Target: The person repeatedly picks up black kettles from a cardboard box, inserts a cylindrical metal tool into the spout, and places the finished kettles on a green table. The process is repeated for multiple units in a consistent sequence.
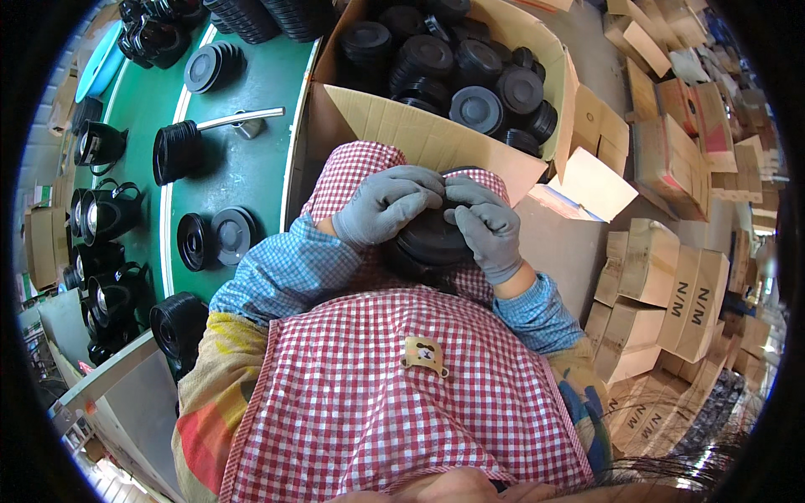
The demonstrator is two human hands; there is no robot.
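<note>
My left hand and my right hand, both in grey gloves, meet over my lap with fingers bent and closed. Between them is a round black lid, with more black round edge showing beneath it; whether that is a stack, I cannot tell. Both hands pinch at the lid's far edge, where the fingertips hide what they grip. Just beyond my hands, an open cardboard box holds many similar black lids, some of them stacked.
At the left runs a green table with stacked black rings, two flat black discs, a metal bar and black jugs. A stack of black lids stands near my left elbow. Cardboard cartons crowd the right side.
</note>
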